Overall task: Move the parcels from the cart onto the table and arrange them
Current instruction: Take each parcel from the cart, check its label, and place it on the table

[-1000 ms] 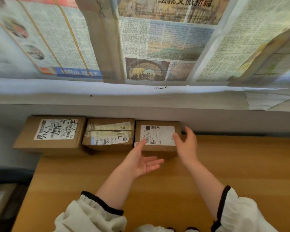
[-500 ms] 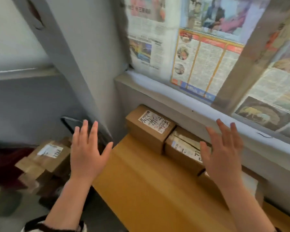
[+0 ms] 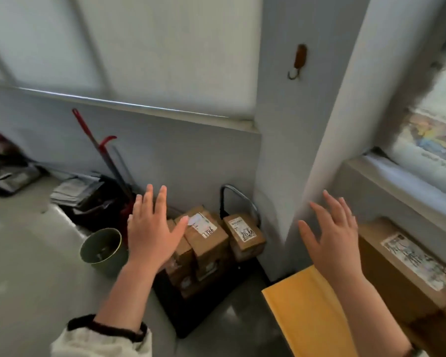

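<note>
Several brown cardboard parcels [image 3: 209, 240] with white labels are stacked on a low black cart [image 3: 216, 305] on the floor, beside the wall column. The cart's metal handle [image 3: 238, 195] rises behind them. My left hand [image 3: 152, 228] hovers over the stack with fingers spread, holding nothing. My right hand [image 3: 332, 238] is raised, fingers spread and empty, above the corner of the wooden table [image 3: 301, 313]. One labelled parcel [image 3: 402, 266] lies on the table against the wall at the right.
A green bucket [image 3: 103, 249] stands on the floor left of the cart. Red-handled tools [image 3: 98, 150] lean on the wall over a pile of papers [image 3: 75, 189]. A grey column [image 3: 301, 124] separates cart and table. Newspaper covers the window [image 3: 433, 135] at right.
My view has swung left from the row of parcels on the table to the cart on the floor. Both hands left the table parcel and now hover open, the left over the cart's parcels.
</note>
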Available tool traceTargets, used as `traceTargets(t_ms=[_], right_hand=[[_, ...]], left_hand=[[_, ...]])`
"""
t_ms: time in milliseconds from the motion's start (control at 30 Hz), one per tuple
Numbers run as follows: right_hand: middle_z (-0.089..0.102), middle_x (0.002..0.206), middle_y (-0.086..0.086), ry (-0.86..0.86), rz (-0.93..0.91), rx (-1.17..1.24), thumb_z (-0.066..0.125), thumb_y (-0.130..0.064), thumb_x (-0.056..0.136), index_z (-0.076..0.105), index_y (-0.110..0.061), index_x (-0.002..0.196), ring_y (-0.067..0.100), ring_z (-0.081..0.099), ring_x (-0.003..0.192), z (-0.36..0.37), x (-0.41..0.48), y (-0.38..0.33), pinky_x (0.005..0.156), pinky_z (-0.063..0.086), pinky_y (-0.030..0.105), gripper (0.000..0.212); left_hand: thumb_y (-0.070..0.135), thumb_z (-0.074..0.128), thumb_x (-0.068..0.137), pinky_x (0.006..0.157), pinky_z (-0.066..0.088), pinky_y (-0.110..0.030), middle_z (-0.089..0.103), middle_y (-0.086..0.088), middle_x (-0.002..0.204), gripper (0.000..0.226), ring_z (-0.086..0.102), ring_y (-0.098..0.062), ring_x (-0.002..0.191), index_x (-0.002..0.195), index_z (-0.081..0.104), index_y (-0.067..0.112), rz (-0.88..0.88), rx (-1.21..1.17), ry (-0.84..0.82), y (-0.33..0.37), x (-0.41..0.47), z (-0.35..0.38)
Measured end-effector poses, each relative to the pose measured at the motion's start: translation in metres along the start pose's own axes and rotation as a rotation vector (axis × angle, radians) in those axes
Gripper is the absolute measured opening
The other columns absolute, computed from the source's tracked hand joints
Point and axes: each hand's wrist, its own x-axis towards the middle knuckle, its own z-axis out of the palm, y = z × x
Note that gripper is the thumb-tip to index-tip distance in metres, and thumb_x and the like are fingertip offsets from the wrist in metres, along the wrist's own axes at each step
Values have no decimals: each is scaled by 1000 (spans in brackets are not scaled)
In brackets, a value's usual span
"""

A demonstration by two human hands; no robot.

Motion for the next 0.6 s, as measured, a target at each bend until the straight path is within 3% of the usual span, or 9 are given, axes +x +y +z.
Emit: traceTargets(t_ms=[300,600], right_hand=[[26,154,3,-171,-99,106,55,-36,91,45,-19,137,25,18,143,70,50,-105,115,21,47,51],[32,151,3,-379,-102,149,51,-33,94,47,-16,136,21,26,140,151,123,-119,113,24,40,46]], left_hand=[[60,45,86,112,26,-51,8,-7,158,82,11,-30,144,150,12,21,-163,-21,-5,-103,26,-7],[61,44,86,112,26,-50,6,-3,159,82,10,-27,145,150,9,24,-302,-74,-122,-136,70,48]])
